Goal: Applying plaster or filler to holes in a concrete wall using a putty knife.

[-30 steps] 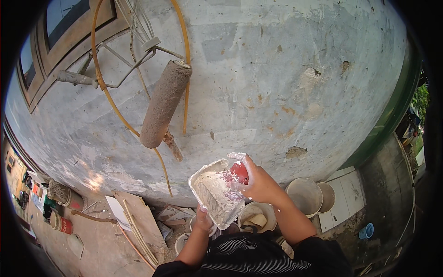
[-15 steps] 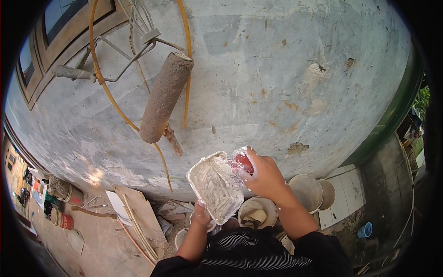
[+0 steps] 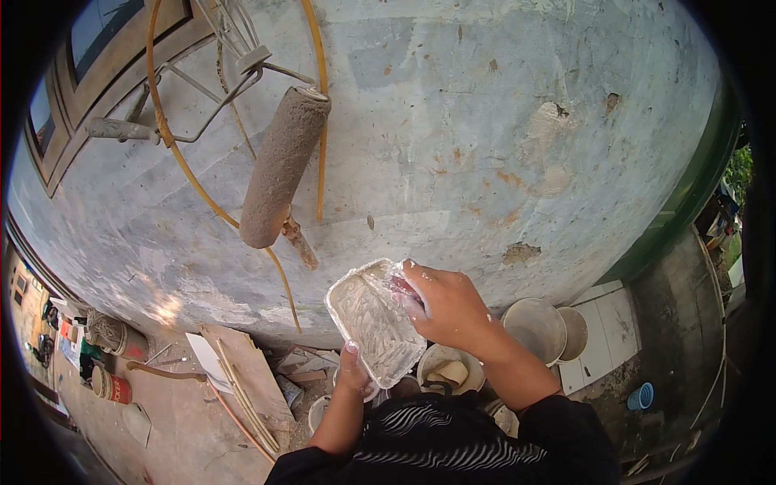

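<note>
My left hand grips the near-left edge of a shallow rectangular plastic tub, its inside smeared with whitish putty. The tub is tilted in front of the wall. My right hand is closed around a small red tool crusted with white putty. The tool meets the tub's far right side, and my fingers hide most of its shape. White specks of putty cling to my right fingers and forearm.
A blue-grey wall with chipped patches stands ahead. On it hang a large paint roller and a yellow hose. Below are buckets, boards and a blue plastic container at right.
My right hand has turned over and shifted slightly left and down, bringing the red tool against the tub's inside and covering more of it. The left hand and tub have barely moved.
</note>
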Demonstrator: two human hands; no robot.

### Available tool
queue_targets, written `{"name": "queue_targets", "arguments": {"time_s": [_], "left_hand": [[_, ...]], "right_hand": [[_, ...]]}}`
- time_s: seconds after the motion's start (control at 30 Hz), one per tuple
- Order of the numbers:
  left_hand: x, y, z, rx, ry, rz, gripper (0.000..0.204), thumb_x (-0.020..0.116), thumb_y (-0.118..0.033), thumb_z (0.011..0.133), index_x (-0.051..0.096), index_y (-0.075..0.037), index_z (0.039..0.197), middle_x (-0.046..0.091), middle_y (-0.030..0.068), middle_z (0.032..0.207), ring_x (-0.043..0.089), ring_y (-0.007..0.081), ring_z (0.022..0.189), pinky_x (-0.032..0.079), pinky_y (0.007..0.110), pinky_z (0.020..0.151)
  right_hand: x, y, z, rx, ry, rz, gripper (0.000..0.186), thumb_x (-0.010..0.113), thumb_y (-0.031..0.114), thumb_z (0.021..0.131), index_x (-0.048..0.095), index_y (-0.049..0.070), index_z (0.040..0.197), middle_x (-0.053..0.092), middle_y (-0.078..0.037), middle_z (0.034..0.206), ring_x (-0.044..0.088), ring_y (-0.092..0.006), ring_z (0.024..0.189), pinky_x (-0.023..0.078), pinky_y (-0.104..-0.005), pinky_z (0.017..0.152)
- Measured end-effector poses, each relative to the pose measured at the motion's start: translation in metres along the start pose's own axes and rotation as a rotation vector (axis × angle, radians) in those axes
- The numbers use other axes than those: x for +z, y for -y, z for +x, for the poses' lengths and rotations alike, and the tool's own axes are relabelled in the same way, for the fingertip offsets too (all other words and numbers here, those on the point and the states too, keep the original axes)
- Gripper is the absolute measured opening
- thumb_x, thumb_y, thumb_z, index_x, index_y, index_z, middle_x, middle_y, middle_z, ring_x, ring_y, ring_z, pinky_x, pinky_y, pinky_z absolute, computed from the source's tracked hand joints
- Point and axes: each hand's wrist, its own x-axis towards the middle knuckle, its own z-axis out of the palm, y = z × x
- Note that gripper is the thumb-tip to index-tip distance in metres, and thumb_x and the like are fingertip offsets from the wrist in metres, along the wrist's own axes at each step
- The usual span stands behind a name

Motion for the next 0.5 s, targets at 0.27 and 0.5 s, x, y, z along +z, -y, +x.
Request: {"name": "queue_targets", "arguments": {"time_s": [0.27, 0.5], "left_hand": [[0.023, -0.007, 0.001, -0.082, -0.09, 0.207, 0.089, 0.049, -0.06, 0.074, 0.027, -0.003, 0.137, 0.041, 0.0163, 0.132, 0.044, 0.0299, 0.12, 0.038, 0.044, 0.099], [0.002, -0.005, 0.0, -0.032, -0.024, 0.123, 0.089, 0.049, -0.061, 0.073, 0.029, -0.002, 0.137, 0.041, 0.0164, 0.132, 0.044, 0.0302, 0.12, 0.037, 0.044, 0.099]], "right_hand": [[0.007, 0.016, -0.008, -0.205, 0.016, -0.039, 0.04, 0.064, 0.007, 0.067, 0.055, 0.002, 0.106, 0.063, -0.014, 0.094, 0.061, -0.0321, 0.082, 0.051, -0.0387, 0.066], [-0.009, 0.004, -0.005, -0.078, -0.053, 0.011, 0.036, 0.065, 0.015, 0.076, 0.054, -0.002, 0.106, 0.061, -0.018, 0.085, 0.06, -0.0351, 0.074, 0.048, -0.039, 0.062]]}}
